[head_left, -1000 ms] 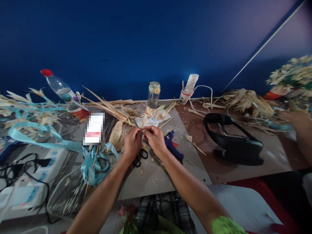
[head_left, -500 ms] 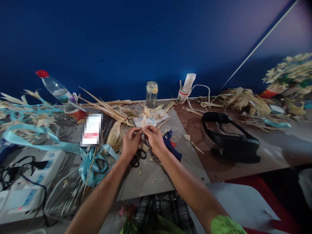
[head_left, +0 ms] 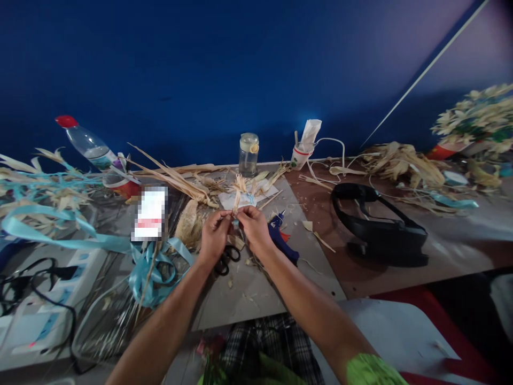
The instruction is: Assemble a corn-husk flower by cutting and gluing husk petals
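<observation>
1. Head view: a grey and brown counter (head_left: 256, 294) littered with dried husk scraps runs up to a deep blue wall (head_left: 240, 64). A glass jar (head_left: 248, 154) stands at the wall edge.
2. Well left of the jar lies a tilted plastic bottle (head_left: 86, 143) with a red cap. Just right of the jar is a paper cup (head_left: 300, 156). Farther right of the jar and nearer me sits a black headset (head_left: 380, 230).
3. The husk strip (head_left: 236, 202) stands nearly upright in front of the jar, on my side of it, raised off the counter between my two hands.
4. My left hand (head_left: 214, 235) has its grip closed, thumb and forefinger pinching the strip's lower end from the left.
5. My right hand (head_left: 252, 227) pinches the same end from the right, grip closed, its fingertips meeting the left ones.
6. Nearer me than the jar, black scissors (head_left: 224, 259) lie under my left wrist, a blue glue gun (head_left: 282, 241) lies beside my right wrist, and light blue ribbon (head_left: 156, 267) lies off to the left.
</observation>
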The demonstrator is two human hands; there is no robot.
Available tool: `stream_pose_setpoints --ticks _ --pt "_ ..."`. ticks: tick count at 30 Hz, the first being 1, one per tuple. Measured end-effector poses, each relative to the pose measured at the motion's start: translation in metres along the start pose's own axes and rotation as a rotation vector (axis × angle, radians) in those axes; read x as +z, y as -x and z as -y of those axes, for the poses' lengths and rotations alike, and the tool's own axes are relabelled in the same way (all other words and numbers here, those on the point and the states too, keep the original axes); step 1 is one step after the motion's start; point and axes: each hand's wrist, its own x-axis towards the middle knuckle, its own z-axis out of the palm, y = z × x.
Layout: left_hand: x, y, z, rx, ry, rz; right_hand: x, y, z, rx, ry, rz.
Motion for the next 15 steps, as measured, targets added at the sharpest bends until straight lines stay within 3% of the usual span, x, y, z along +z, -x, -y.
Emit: stream_pose_setpoints --ticks 7,15 --pt "-0.003 -0.008 0.0 -0.329 0.512 0.161 0.002 0.007 0.009 0.007 -0.049 0.057" --pt "-0.011 -0.01 0.002 -0.435 0.574 0.296 0.001 0.009 0.015 0.099 -0.066 0.146"
